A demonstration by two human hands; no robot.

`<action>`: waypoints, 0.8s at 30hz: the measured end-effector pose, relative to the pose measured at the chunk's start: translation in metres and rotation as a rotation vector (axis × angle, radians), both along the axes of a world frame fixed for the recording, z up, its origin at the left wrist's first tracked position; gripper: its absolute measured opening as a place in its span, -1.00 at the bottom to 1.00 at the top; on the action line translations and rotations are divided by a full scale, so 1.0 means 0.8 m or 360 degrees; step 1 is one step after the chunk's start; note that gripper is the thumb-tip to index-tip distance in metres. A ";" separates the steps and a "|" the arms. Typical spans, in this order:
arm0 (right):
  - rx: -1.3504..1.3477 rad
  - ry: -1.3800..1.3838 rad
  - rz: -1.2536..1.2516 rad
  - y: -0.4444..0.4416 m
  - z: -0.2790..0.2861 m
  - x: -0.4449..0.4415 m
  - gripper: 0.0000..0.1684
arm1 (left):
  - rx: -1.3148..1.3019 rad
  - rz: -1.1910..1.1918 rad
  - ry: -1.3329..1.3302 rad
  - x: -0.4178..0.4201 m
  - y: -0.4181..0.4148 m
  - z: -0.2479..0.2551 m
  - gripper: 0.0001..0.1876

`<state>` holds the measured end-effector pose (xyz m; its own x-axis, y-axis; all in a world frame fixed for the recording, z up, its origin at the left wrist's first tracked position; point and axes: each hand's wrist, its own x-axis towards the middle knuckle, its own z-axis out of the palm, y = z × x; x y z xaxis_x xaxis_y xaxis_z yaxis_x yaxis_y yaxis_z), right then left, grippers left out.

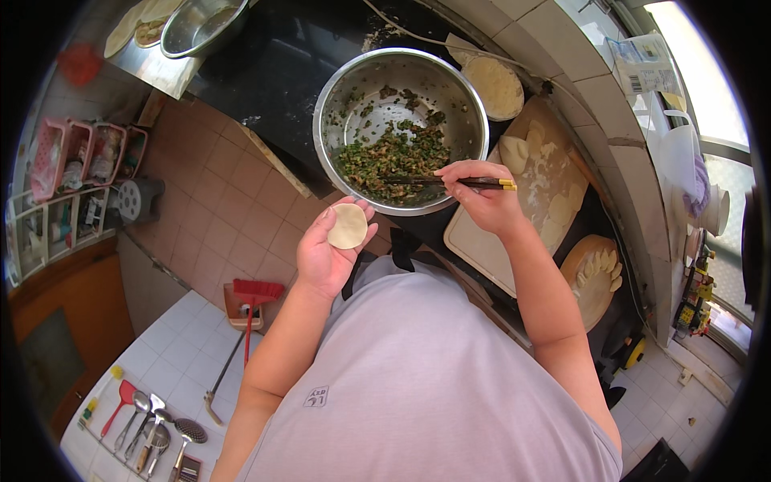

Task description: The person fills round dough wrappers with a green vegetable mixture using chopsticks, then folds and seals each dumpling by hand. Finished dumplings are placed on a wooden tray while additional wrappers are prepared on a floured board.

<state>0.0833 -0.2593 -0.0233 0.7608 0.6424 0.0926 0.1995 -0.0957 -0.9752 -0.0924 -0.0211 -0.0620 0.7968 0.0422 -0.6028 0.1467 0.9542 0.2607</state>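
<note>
A round dough wrapper (347, 226) lies flat on the palm and fingers of my left hand (331, 247), just below the rim of a large stainless steel bowl (476, 96). Inside the bowl is a chopped green and brown filling (391, 153), heaped towards the near side. My right hand (485, 199) grips a pair of dark chopsticks (421, 180) with gold-coloured ends, their tips in the filling. To the right, flattened dough wrappers (560, 209) and a lump of dough (514, 153) rest on a floured board (482, 241).
A container of flour (494, 84) stands behind the board. Formed dumplings (602, 265) sit on a round wooden board (587, 301) at the right. Another metal bowl (205, 27) is at the upper left of the dark countertop (271, 78). A cable runs along the tiled wall.
</note>
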 end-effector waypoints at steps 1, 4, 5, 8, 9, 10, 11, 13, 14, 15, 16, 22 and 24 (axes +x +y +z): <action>-0.0031 0.0020 -0.0006 -0.001 0.002 0.000 -0.83 | 0.0007 0.0006 0.0002 0.001 0.000 0.000 -0.59; -0.0019 0.0037 -0.0017 -0.010 0.014 0.002 -0.82 | 0.0027 0.0021 0.0001 0.000 -0.001 -0.001 -0.59; 0.0003 0.0035 -0.0019 -0.016 0.017 0.005 -0.81 | 0.0034 0.0027 0.0000 0.000 -0.001 -0.001 -0.59; -0.0022 0.0020 -0.0006 -0.033 0.016 0.009 -0.80 | 0.0025 0.0030 -0.0029 0.001 -0.003 0.000 -0.59; -0.0049 0.0046 -0.0001 -0.034 0.016 0.009 -0.80 | 0.0017 0.0036 -0.0030 0.000 -0.004 -0.001 -0.60; -0.0025 0.0049 0.0005 -0.034 0.015 0.006 -0.81 | 0.0008 0.0041 -0.0030 0.000 -0.004 -0.001 -0.60; -0.0001 0.0053 0.0011 -0.034 0.013 0.003 -0.81 | -0.0001 0.0047 -0.0031 0.000 -0.005 -0.002 -0.60; 0.0043 0.0089 0.0011 -0.035 0.007 -0.001 -0.82 | -0.0016 0.0056 -0.0040 0.000 -0.006 -0.003 -0.60; 0.0062 0.0119 0.0006 -0.036 0.003 -0.003 -0.82 | -0.0023 0.0060 -0.0044 0.000 -0.006 -0.003 -0.60; 0.0081 0.0149 0.0001 -0.038 -0.001 -0.004 -0.82 | -0.0015 0.0060 -0.0040 0.000 -0.007 -0.004 -0.60; 0.0077 0.0152 0.0001 -0.039 -0.004 -0.005 -0.82 | -0.0007 0.0060 -0.0036 0.000 -0.007 -0.004 -0.59; 0.0207 0.0674 -0.0320 -0.051 -0.020 -0.018 -0.86 | -0.0009 0.0089 -0.0039 -0.001 -0.010 -0.005 -0.59; 0.0198 0.0775 -0.0458 -0.059 -0.024 -0.020 -0.89 | -0.0027 0.0100 -0.0043 -0.001 -0.010 -0.005 -0.60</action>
<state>0.0672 -0.3065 -0.0425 0.8771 0.4101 -0.2501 -0.2920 0.0418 -0.9555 -0.0930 -0.0294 -0.0659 0.8090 0.0828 -0.5820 0.0793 0.9656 0.2477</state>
